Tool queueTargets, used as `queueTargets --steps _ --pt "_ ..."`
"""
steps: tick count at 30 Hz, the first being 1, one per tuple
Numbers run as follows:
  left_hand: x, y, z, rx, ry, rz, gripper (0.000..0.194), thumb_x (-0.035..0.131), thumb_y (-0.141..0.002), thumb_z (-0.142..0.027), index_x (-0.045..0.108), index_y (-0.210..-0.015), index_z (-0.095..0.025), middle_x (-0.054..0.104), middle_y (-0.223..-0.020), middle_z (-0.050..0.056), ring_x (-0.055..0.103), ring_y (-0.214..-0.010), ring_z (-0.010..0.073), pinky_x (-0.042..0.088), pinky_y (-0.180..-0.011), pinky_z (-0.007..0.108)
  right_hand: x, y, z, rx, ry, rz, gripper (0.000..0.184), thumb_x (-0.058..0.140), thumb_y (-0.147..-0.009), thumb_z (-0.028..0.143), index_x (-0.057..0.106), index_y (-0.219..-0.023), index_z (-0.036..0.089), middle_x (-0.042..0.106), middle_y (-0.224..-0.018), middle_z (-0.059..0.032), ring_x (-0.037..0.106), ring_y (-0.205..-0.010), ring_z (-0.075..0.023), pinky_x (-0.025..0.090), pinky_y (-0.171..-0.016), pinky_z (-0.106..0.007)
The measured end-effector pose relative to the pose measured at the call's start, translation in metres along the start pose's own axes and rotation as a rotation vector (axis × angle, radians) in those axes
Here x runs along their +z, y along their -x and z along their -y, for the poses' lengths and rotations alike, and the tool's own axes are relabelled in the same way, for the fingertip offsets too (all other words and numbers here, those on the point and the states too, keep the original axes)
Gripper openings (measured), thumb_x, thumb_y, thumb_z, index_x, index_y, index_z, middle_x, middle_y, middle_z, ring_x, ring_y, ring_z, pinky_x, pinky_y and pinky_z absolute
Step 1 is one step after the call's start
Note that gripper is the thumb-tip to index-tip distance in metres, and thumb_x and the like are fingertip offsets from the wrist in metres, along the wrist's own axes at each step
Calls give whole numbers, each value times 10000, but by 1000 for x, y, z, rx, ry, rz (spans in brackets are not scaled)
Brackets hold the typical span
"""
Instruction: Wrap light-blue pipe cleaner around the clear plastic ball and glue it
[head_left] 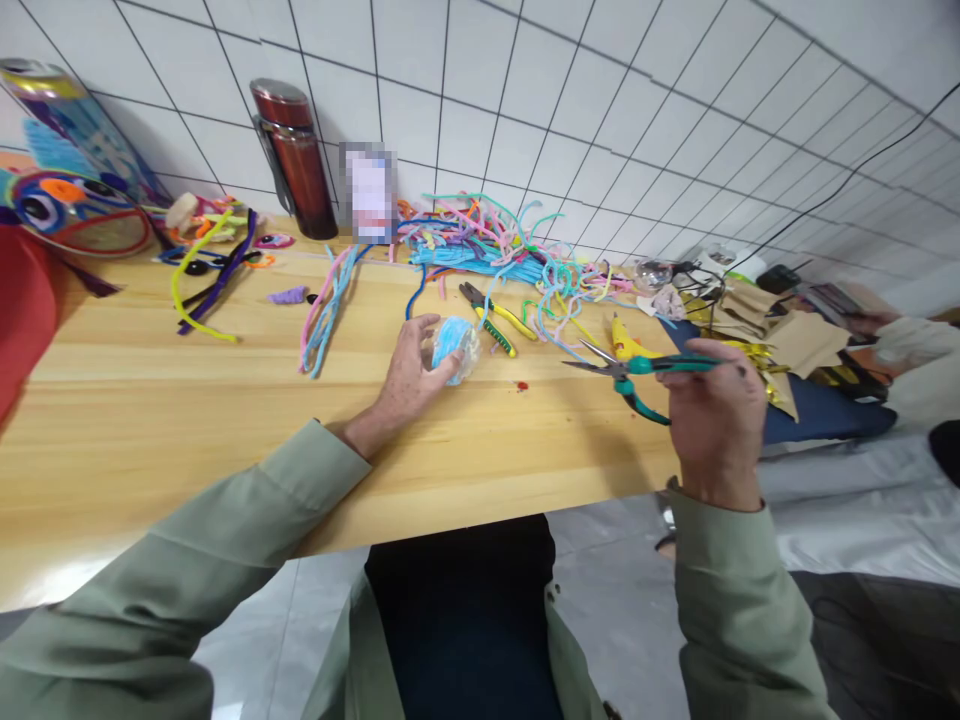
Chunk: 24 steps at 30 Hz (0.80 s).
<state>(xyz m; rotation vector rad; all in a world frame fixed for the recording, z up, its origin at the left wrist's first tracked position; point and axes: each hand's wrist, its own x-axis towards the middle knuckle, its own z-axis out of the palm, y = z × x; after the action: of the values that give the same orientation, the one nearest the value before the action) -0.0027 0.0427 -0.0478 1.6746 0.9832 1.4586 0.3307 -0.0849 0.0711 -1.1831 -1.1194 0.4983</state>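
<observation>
My left hand (411, 372) is closed around a small light-blue bundle (454, 345) with a clear, shiny layer on its right side; I cannot tell exactly what it is. Raised over the table's right part, my right hand (716, 410) grips needle-nose pliers (626, 368) with teal and black handles. Their jaws are apart and point left, toward the bundle, without touching it. Behind the bundle lie yellow and black pliers (499, 322). A yellow glue gun (624, 337) is just behind the held pliers. Between my hands is a small red scrap (522, 386).
A heap of coloured pipe cleaners (487, 255) lies along the tiled wall. A red thermos (296, 160), a can (75, 120) and a blurred-out upright panel (367, 192) stand at the back. On the right are brown paper pieces (802, 335) and another person's sleeve (919, 345).
</observation>
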Motion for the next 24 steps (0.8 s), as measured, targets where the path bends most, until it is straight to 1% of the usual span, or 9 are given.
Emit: queueTargets --steps 2,3,5,7,9,12,14,18,24 --pt "0 -1 1 -3 4 -15 549 795 -903 -400 546 -1368 -248 623 -1363 120 653 -1253 284 621 -1049 488 9 7 2 82 -83 62 277 775 -905 561 798 -973 293 728 -848 -29 620 -642 -194 534 -657 -371" --pt "0 -2 1 -6 2 -22 551 800 -898 -404 550 -1362 -245 627 -1349 118 659 -1235 281 622 -1046 488 16 12 -2 149 -78 108 312 793 -890 584 783 -901 273 717 -802 -28 590 -603 -180 505 -605 -351" --pt "-1 -2 0 -11 -2 -28 558 808 -888 -411 554 -1355 -241 631 -1336 116 664 -1218 280 621 -1045 495 30 19 -14 256 -65 149 401 825 -857 638 771 -856 240 682 -705 -19 568 -573 -165 473 -561 -321" --pt "-1 -2 -1 -15 0 -24 563 809 -886 -417 554 -1355 -237 627 -1343 116 658 -1231 286 614 -1056 508 41 18 -22 305 -125 158 512 807 -838 739 772 -866 228 628 -627 2 553 -547 -153 478 -544 -307" --pt "-1 -2 -3 -25 11 -8 565 803 -893 -427 550 -1362 -237 619 -1364 119 649 -1254 291 601 -1075 515 46 7 -24 303 -256 139 563 786 -823 807 772 -878 247 586 -600 24 527 -525 -144 488 -520 -295" --pt "-1 0 -6 -42 36 28 579 802 -900 -447 542 -1376 -243 612 -1388 123 639 -1274 293 582 -1097 518 58 -16 -21 206 -433 76 440 866 -814 710 761 -881 288 646 -700 38 553 -571 -136 542 -548 -279" --pt "-1 0 -8 -48 52 43 582 803 -901 -450 540 -1378 -244 611 -1394 123 635 -1280 295 573 -1106 521 73 -28 -22 200 -461 79 420 924 -781 638 732 -805 265 690 -761 39 590 -598 -117 567 -571 -250" --pt "-2 2 -11 -65 73 65 585 799 -907 -435 530 -1390 -245 605 -1406 128 632 -1290 299 574 -1095 516 104 -44 -35 327 -471 209 448 981 -709 601 743 -793 231 721 -750 24 649 -609 -101 577 -567 -199" --pt "-4 5 -14 -72 50 117 591 758 -950 -442 494 -1438 -238 578 -1460 145 591 -1379 312 523 -1172 530 114 -45 -56 400 -519 353 441 938 -765 639 744 -909 270 743 -796 43 708 -631 -128 621 -541 -227"
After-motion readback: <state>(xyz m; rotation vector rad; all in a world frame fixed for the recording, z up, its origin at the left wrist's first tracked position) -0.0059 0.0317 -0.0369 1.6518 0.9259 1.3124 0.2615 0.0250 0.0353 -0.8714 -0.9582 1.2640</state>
